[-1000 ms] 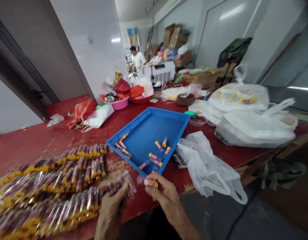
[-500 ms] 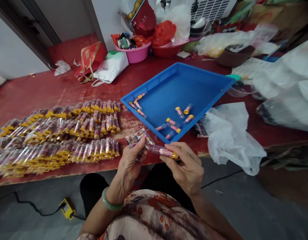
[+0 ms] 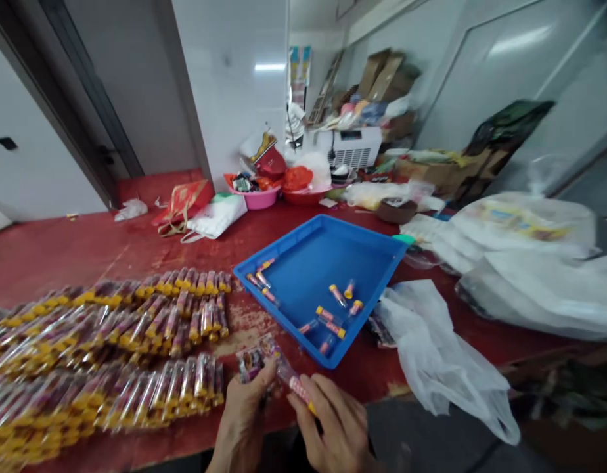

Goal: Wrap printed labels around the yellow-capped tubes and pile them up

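Note:
My right hand is closed on a clear tube with pink contents and a yellow cap, held at a slant by the table's front edge. Just left of it, my left hand pinches a small printed packet, its thumb on top. The tube's far end lies close to the packet; whether they touch is unclear. Beyond the hands is a blue tray with several yellow-capped tubes scattered in it. Rows of packed tubes with yellow ends lie to the left.
A white plastic bag hangs over the table's front edge on the right, with larger white bags behind it. Toward the back stand a pink basin, a red gift bag and a white bag. A person is far behind.
The view has tilted up, so the table and hands appear lower and more background shows. The tube now slants more steeply between my hands, with its capped end under my right fingers.

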Demonstrator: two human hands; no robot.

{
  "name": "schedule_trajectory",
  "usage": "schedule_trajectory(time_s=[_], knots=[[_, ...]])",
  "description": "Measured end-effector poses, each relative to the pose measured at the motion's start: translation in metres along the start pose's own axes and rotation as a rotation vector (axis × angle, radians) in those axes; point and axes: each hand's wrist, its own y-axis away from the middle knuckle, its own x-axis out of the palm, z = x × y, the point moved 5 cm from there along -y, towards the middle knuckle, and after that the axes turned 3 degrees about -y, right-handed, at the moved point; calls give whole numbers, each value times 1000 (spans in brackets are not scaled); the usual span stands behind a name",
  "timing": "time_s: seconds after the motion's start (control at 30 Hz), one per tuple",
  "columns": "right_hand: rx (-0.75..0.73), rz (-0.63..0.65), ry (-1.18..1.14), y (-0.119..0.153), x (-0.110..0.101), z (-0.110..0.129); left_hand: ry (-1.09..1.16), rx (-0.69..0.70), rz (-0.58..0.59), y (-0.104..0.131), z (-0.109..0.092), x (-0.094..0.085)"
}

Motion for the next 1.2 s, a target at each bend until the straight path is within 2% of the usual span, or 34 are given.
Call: schedule_trajectory(time_s=[0.1, 0.2, 0.3, 0.4, 0.5, 0.57, 0.63, 0.7, 0.8, 0.93, 1.07, 1.2], knots=[[-15, -74, 28, 7, 5, 0, 32, 28, 31, -1, 1, 1], [-10, -179, 29, 13, 4, 2, 2, -8, 54, 1, 11, 2], [-8, -130, 13, 11, 4, 2, 3, -71, 128, 2, 22, 8], [140, 0, -179, 2, -6, -10, 3, -117, 172, 7, 22, 14], [341, 195, -546, -2, -18, -26, -43, -76, 191, 18, 10, 19], [457, 195, -731, -1, -25, -35, -62, -60, 249, 24, 4, 24], [526, 119, -801, 2, -29, -41, -77, -63, 310, 28, 4, 29], [521, 37, -788, 5, -30, -41, -92, -87, 335, 30, 8, 30], [414, -39, -682, 9, -31, -34, -116, -111, 322, 33, 16, 28], [276, -45, -486, 10, -32, -28, -137, -104, 328, 35, 18, 24], [306, 20, -567, 11, -29, -28, -117, -109, 337, 35, 16, 24], [319, -72, -461, 10, -34, -22, -86, -124, 353, 36, 18, 24]])
